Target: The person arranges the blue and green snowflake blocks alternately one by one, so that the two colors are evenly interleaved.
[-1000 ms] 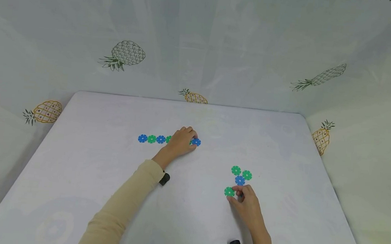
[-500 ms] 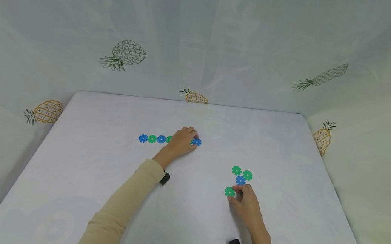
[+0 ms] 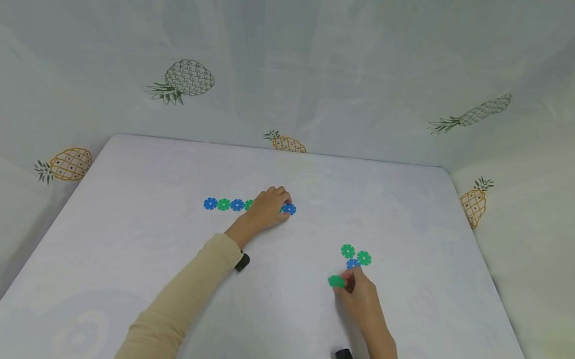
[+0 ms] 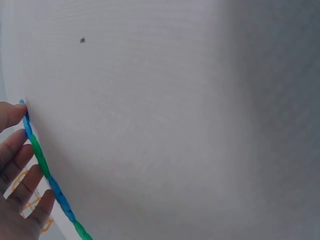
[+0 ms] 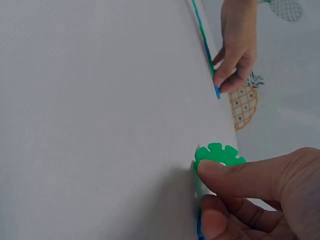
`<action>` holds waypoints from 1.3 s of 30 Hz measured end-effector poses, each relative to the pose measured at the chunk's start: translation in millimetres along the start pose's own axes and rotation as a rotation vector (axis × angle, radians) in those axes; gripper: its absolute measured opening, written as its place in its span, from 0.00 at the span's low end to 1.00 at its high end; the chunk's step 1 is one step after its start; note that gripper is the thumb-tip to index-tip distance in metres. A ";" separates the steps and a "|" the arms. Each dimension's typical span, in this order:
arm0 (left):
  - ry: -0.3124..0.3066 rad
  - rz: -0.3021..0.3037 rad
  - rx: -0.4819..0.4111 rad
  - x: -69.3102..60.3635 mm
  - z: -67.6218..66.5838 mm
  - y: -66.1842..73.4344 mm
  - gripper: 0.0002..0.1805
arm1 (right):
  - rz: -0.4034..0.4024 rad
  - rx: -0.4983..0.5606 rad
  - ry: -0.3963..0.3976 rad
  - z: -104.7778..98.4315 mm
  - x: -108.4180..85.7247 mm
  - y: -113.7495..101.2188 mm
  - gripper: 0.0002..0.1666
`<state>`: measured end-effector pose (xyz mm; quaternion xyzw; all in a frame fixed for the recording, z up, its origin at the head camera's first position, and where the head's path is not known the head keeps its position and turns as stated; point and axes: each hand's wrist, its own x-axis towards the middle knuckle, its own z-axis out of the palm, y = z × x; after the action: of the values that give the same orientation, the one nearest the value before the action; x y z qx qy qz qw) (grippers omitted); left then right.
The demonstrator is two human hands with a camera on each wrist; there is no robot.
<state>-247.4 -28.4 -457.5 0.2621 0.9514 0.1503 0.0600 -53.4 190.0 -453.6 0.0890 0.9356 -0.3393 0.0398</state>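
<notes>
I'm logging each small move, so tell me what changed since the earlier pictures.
The right hand has tipped the green disc it pinches: round-faced before, it now looks narrow and tilted, slightly further left. The hand also covers more of the blue disc. The left hand stays at the right end of the row of discs, and the two other green discs near the blue one lie where they were.

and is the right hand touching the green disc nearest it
Touching. The right wrist view shows the right hand pinching the green disc, its thumb pressed over the face.
</notes>
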 end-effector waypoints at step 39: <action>-0.011 -0.023 -0.001 -1.1 -3.5 3.6 0.17 | -0.055 0.199 0.067 24.3 120.9 -53.0 0.09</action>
<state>-245.4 -27.0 -453.0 0.2518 0.9539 0.1485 0.0670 -181.9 151.2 -455.3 0.0780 0.9001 -0.4285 -0.0100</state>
